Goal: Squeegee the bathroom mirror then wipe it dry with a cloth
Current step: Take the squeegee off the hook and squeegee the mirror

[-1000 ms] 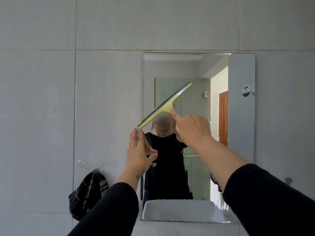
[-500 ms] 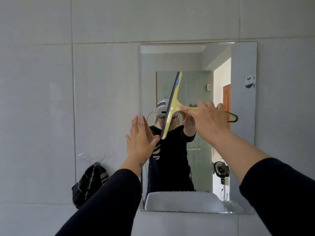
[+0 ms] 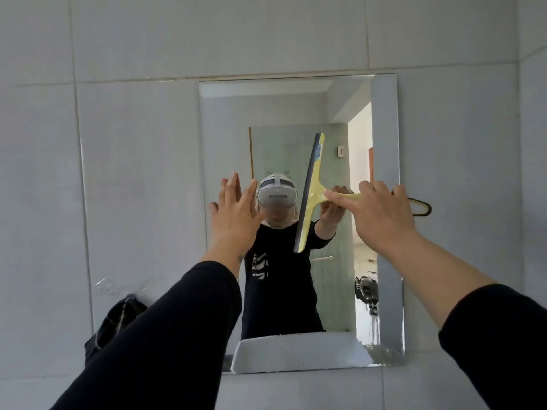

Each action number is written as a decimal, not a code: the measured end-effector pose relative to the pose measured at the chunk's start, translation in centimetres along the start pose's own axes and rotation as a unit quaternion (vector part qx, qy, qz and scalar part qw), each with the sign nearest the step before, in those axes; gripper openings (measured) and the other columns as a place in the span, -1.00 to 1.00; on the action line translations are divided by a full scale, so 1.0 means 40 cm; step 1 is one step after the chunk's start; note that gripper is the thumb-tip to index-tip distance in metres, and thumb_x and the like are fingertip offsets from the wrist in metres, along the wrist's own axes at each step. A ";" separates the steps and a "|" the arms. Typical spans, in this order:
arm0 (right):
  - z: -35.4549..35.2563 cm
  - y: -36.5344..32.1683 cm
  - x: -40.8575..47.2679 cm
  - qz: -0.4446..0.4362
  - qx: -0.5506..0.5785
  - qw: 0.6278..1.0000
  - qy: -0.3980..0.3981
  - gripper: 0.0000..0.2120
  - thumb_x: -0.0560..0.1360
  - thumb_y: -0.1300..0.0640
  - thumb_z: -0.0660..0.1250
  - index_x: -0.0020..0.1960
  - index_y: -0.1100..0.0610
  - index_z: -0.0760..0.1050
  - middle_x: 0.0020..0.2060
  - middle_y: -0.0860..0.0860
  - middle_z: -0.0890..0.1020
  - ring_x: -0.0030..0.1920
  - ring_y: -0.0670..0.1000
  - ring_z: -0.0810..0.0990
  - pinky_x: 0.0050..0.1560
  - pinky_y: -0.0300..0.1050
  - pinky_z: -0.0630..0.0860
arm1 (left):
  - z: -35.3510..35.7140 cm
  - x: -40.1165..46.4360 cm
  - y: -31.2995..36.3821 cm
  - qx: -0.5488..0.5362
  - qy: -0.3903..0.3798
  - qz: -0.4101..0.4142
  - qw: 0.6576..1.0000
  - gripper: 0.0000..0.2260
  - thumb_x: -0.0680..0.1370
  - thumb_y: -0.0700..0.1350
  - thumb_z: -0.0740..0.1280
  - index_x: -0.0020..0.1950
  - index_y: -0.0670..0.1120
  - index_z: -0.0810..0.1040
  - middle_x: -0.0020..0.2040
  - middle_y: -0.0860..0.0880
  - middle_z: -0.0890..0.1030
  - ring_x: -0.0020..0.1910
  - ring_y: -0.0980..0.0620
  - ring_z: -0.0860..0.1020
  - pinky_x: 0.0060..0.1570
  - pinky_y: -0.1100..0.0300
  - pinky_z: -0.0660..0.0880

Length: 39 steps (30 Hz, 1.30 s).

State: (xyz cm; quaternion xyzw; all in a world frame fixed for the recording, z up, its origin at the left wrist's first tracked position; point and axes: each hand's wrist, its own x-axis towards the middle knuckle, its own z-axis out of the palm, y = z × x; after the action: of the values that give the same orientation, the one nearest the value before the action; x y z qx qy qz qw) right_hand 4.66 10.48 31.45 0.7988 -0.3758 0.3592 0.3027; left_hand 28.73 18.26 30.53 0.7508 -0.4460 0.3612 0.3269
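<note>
Up at the wall, the right hand (image 3: 381, 214) grips the handle of a pale yellow plastic squeegee (image 3: 310, 193) with a dark rubber blade, fingers curled over the handle and the index finger stretched along it toward the head. The squeegee's head stands nearly upright, tilted slightly, its top leaning right, and lies to the left of that hand, in front of the middle of the frameless rectangular bathroom mirror (image 3: 384, 119). A dark loop at the handle's end pokes out past the hand on its right side, over the mirror's right edge. Whether the blade actually touches the glass cannot be told.

The left hand (image 3: 236, 214) is raised with straight fingers held close together and the thumb apart, holding nothing, at the mirror's left edge; whether it touches the glass or tile is unclear. It sits well left of the squeegee, with the reflection of a white headset between them.

Both arms wear black sleeves (image 3: 165, 335). Grey wall tiles (image 3: 133, 179) surround the mirror. A dark striped cloth (image 3: 115, 327) hangs on the wall lower left, beside the left sleeve. Streaks of water show near the mirror's lower right corner.
</note>
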 end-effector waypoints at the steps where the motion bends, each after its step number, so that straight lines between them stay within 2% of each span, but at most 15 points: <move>1: 0.006 0.015 -0.006 0.006 0.000 1.000 0.002 -0.34 0.56 0.24 0.06 0.47 -0.36 0.03 0.04 0.03 0.41 0.11 0.09 0.40 0.08 0.04 0.31 | 0.004 0.002 0.006 0.002 -0.001 -0.008 1.000 -0.37 0.54 0.10 0.28 0.52 0.15 0.03 0.56 -0.03 -0.13 0.53 -0.05 -0.19 0.43 -0.18 0.04; 8: 0.047 0.134 -0.043 0.090 0.021 0.995 -0.031 -0.28 0.53 0.29 0.07 0.47 -0.37 0.01 0.04 0.10 0.45 0.09 0.15 0.44 0.03 0.09 0.35 | 0.010 0.003 0.012 -0.023 0.003 -0.027 0.999 -0.33 0.51 0.04 0.35 0.51 0.16 0.05 0.56 0.00 -0.14 0.53 -0.04 -0.17 0.43 -0.20 0.06; 14: 0.068 0.182 -0.089 0.146 0.097 0.980 -0.095 -0.44 0.63 0.12 0.02 0.50 -0.32 -0.04 -0.08 0.11 0.37 0.03 0.20 0.50 -0.12 0.00 0.30 | -0.002 -0.008 0.029 -0.029 0.007 -0.035 0.999 -0.33 0.50 -0.01 0.37 0.51 0.14 0.08 0.56 -0.01 -0.11 0.53 -0.06 -0.15 0.42 -0.20 0.10; 17: 0.073 0.175 -0.103 0.148 0.110 0.978 -0.095 -0.47 0.64 0.11 0.00 0.52 -0.28 -0.03 -0.02 0.15 0.47 -0.02 0.20 0.52 -0.16 -0.05 0.31 | -0.005 -0.009 0.031 -0.034 0.006 -0.037 0.999 -0.32 0.50 -0.02 0.39 0.51 0.13 0.10 0.56 -0.02 -0.09 0.53 -0.07 -0.14 0.41 -0.22 0.11; 20: 0.074 0.164 -0.112 0.162 0.115 0.975 -0.099 -0.47 0.63 0.12 0.02 0.53 -0.24 0.00 -0.10 0.14 0.49 -0.11 0.18 0.49 -0.18 -0.07 0.31 | -0.004 -0.009 0.030 -0.043 0.007 -0.037 0.998 -0.32 0.49 -0.01 0.39 0.51 0.12 0.11 0.56 -0.02 -0.08 0.53 -0.07 -0.13 0.40 -0.23 0.14; 26: 0.100 0.121 -0.166 0.184 0.179 0.961 -0.104 -0.48 0.61 0.14 0.04 0.53 -0.13 0.08 0.00 0.18 0.61 -0.01 0.22 0.56 -0.17 -0.08 0.37 | 0.011 -0.004 0.017 -0.060 0.017 -0.034 0.997 -0.33 0.47 -0.01 0.41 0.49 0.12 0.14 0.56 0.01 -0.08 0.53 -0.02 -0.15 0.39 -0.23 0.16; 29: 0.112 0.095 -0.184 0.212 0.228 0.943 -0.118 -0.52 0.60 0.13 0.05 0.52 -0.05 0.15 0.03 0.22 0.61 0.05 0.26 0.55 -0.11 -0.02 0.41 | 0.014 -0.005 0.017 -0.057 0.014 -0.030 0.998 -0.33 0.48 -0.02 0.41 0.49 0.11 0.14 0.56 0.00 -0.08 0.53 -0.04 -0.14 0.41 -0.22 0.15; 32: 0.134 0.060 -0.197 0.252 0.277 0.917 -0.135 -0.50 0.61 0.11 0.02 0.55 -0.02 0.09 0.06 0.22 0.61 0.08 0.24 0.54 -0.10 -0.04 0.37 | 0.012 -0.004 0.014 -0.063 0.009 -0.030 0.997 -0.34 0.48 -0.01 0.41 0.48 0.13 0.14 0.55 0.02 -0.09 0.53 -0.06 -0.13 0.38 -0.24 0.18; 36: 0.151 0.010 -0.204 0.299 0.359 0.873 -0.139 -0.47 0.60 0.11 -0.02 0.56 -0.01 0.03 -0.03 0.21 0.64 -0.05 0.22 0.63 0.00 0.00 0.56 | 0.016 -0.001 0.005 -0.067 0.009 -0.025 0.997 -0.34 0.48 0.02 0.41 0.48 0.14 0.13 0.55 0.03 -0.10 0.53 -0.04 -0.15 0.39 -0.22 0.18; 37: 0.147 -0.002 -0.202 0.313 0.382 0.858 -0.139 -0.47 0.60 0.12 -0.02 0.57 -0.01 0.02 -0.05 0.19 0.63 -0.09 0.21 0.62 -0.07 -0.01 0.58 | 0.018 -0.001 0.004 -0.068 0.010 -0.024 0.997 -0.34 0.48 0.02 0.40 0.48 0.14 0.13 0.55 0.03 -0.10 0.53 -0.03 -0.15 0.39 -0.22 0.19; 39: 0.132 -0.029 -0.197 0.338 0.420 0.830 -0.141 -0.47 0.62 0.14 -0.02 0.57 0.01 -0.03 -0.18 0.11 0.56 -0.24 0.10 0.56 -0.40 -0.14 0.47 | 0.021 -0.001 0.002 -0.069 0.012 -0.020 0.997 -0.34 0.48 0.03 0.40 0.48 0.15 0.13 0.55 0.03 -0.10 0.53 -0.03 -0.15 0.38 -0.21 0.22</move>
State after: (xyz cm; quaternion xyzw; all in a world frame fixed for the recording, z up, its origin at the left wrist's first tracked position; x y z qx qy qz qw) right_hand 3.82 10.14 21.95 0.7139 -0.4742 0.4457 -0.2586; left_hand 28.86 17.58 30.05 0.7312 -0.4508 0.3317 0.3900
